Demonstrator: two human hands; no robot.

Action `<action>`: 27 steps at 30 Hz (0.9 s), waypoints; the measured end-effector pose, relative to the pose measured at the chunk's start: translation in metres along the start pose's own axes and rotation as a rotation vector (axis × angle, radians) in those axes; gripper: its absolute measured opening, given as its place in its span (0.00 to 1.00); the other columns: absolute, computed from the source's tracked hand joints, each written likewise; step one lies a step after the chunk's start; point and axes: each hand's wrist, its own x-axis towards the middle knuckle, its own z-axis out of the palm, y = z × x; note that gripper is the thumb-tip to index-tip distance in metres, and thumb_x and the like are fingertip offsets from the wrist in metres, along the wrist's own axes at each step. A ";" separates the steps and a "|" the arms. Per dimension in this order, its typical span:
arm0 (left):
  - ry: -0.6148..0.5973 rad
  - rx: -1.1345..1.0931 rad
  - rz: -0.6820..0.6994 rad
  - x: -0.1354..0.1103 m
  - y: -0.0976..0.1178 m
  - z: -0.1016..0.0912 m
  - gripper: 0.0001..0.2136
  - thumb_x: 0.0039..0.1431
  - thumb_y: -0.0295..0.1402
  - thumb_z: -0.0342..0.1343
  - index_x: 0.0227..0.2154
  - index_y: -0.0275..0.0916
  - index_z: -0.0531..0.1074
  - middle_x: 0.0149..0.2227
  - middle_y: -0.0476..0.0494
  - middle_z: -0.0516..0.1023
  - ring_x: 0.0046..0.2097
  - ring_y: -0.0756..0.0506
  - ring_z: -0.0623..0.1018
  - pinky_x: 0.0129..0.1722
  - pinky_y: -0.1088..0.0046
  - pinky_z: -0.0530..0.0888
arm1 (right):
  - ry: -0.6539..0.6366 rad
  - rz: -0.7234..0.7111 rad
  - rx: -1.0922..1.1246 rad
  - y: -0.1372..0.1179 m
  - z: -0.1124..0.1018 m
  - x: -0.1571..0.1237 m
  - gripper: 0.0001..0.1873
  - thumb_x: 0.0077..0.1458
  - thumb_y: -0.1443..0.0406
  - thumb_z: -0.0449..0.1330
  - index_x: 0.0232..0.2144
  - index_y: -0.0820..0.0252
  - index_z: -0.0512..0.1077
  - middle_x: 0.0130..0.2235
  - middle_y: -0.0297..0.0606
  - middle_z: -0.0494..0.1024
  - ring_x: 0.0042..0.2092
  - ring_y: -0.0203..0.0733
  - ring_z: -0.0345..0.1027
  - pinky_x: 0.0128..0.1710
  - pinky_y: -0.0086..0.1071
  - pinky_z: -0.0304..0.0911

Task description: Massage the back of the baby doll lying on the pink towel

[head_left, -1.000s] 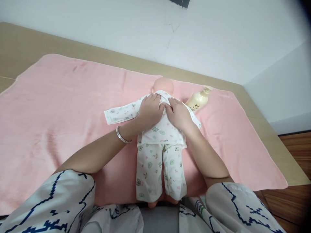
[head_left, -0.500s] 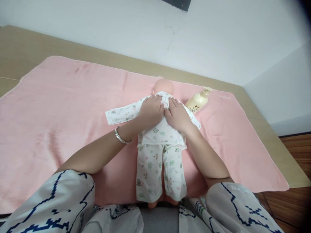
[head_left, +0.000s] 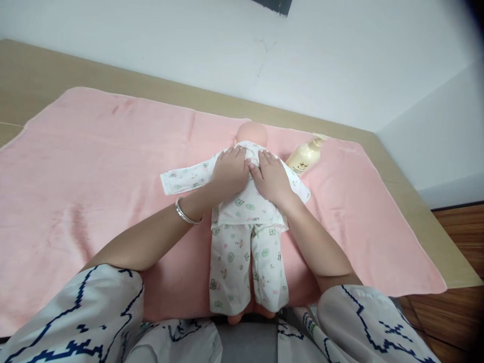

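Observation:
A baby doll (head_left: 247, 206) in white patterned pajamas lies with its bald head away from me and its feet at the near edge. No face shows on it. My left hand (head_left: 230, 171) rests flat on the left side of its upper back, fingers stretched toward the neck. On the right side of the upper back lies my right hand (head_left: 271, 176), also flat, its fingers slightly spread. The two thumbs come close together at the middle. A silver bangle (head_left: 185, 213) circles my left wrist.
Under the doll a pink blanket (head_left: 113, 166) covers much of a wooden surface (head_left: 143, 80). A cream pump bottle (head_left: 304, 157) lies tilted just right of the doll's shoulder. Behind stands a white wall (head_left: 189, 45); brown wood flooring (head_left: 457, 232) shows at the right.
The whole view has shifted slightly, so everything appears a little further left. Both hands stay on the doll's upper back, with the thumbs slightly nearer each other.

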 end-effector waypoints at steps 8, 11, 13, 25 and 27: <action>0.033 0.035 -0.025 -0.021 0.024 -0.004 0.24 0.72 0.30 0.38 0.66 0.27 0.62 0.68 0.30 0.66 0.71 0.33 0.63 0.69 0.50 0.63 | -0.006 0.012 0.018 0.005 -0.002 0.005 0.33 0.72 0.55 0.40 0.69 0.72 0.57 0.72 0.54 0.58 0.74 0.57 0.49 0.73 0.54 0.45; 0.031 0.005 -0.013 -0.013 0.016 -0.004 0.22 0.71 0.29 0.39 0.64 0.30 0.64 0.67 0.31 0.68 0.70 0.34 0.65 0.68 0.52 0.63 | -0.028 0.062 -0.030 -0.007 -0.004 -0.003 0.34 0.72 0.57 0.39 0.71 0.75 0.52 0.73 0.57 0.55 0.75 0.60 0.46 0.73 0.55 0.43; 0.030 -0.026 0.004 -0.003 0.005 -0.004 0.20 0.71 0.30 0.38 0.59 0.32 0.69 0.63 0.32 0.73 0.66 0.36 0.70 0.66 0.53 0.66 | -0.067 0.078 -0.058 -0.015 -0.005 -0.010 0.35 0.72 0.58 0.40 0.72 0.75 0.48 0.74 0.58 0.51 0.75 0.62 0.41 0.73 0.56 0.42; 0.004 0.024 0.005 -0.012 0.012 -0.010 0.23 0.72 0.31 0.37 0.62 0.28 0.66 0.66 0.28 0.69 0.69 0.32 0.66 0.66 0.49 0.65 | -0.090 0.019 0.017 -0.004 -0.008 -0.004 0.35 0.70 0.57 0.42 0.72 0.71 0.50 0.75 0.56 0.49 0.76 0.60 0.40 0.73 0.58 0.44; -0.001 0.042 0.017 -0.021 0.020 -0.014 0.23 0.72 0.31 0.38 0.64 0.26 0.64 0.67 0.26 0.68 0.70 0.31 0.66 0.66 0.48 0.65 | -0.053 0.010 0.035 0.004 -0.005 0.002 0.34 0.70 0.57 0.41 0.71 0.70 0.53 0.74 0.54 0.52 0.75 0.58 0.43 0.73 0.58 0.45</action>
